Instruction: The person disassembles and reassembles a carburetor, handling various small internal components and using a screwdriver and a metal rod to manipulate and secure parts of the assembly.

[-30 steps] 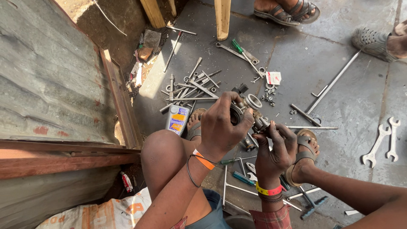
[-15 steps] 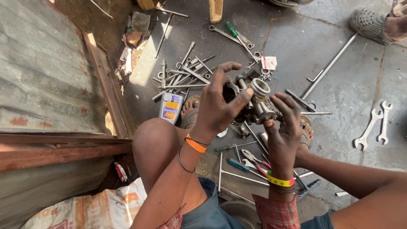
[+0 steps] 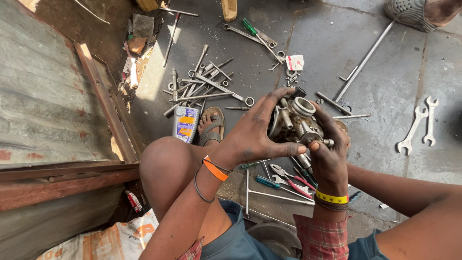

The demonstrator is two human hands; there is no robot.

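A grey metal engine part, like a carburettor point(image 3: 297, 118), with a round opening on top, is held above the concrete floor. My left hand point(image 3: 255, 132) wraps its left side, with the fingers curled over the top. My right hand point(image 3: 329, 147) grips its right and lower side, thumb near a small protruding screw. Both hands are greasy. An orange band circles my left wrist and a yellow band my right. My knee point(image 3: 166, 161) and sandalled foot point(image 3: 211, 126) lie just left of the hands.
A pile of spanners and sockets point(image 3: 202, 84) lies on the floor beyond a small oil can point(image 3: 185, 124). Pliers and screwdrivers point(image 3: 284, 175) sit under my hands. Two open-end spanners point(image 3: 419, 126) lie at right. Another person's sandalled foot point(image 3: 414, 12) is top right. Corrugated sheet point(image 3: 43, 91) stands left.
The view has dropped closer to the part. My hands have drawn the part nearer and shifted their grip around it, with the left fingers now over its top.
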